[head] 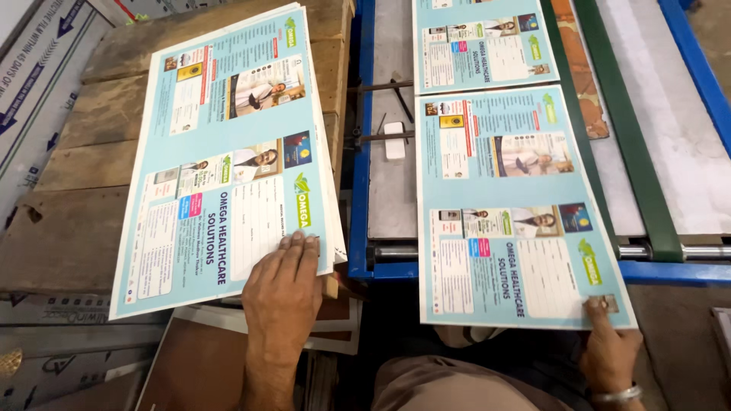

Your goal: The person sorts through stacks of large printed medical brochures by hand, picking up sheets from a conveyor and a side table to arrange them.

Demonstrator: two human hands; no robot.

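Your left hand (280,283) presses flat, ungripping, on the near corner of the printed sheet stack (228,152) on the wooden pallet (76,221), while your right hand (609,346) pinches the near right corner of the single printed sheet (518,213), whose long axis runs away from you along the blue-framed machine bed (388,152).

I see my left hand (283,285) on a stack of smooth, lightly glossy printed paper sheets (228,152) lying on rough, worn wooden planks (84,198). My right hand (609,346) pinches another glossy paper sheet (518,221) over a blue-painted metal machine frame (359,152) with a matt green belt (632,167).
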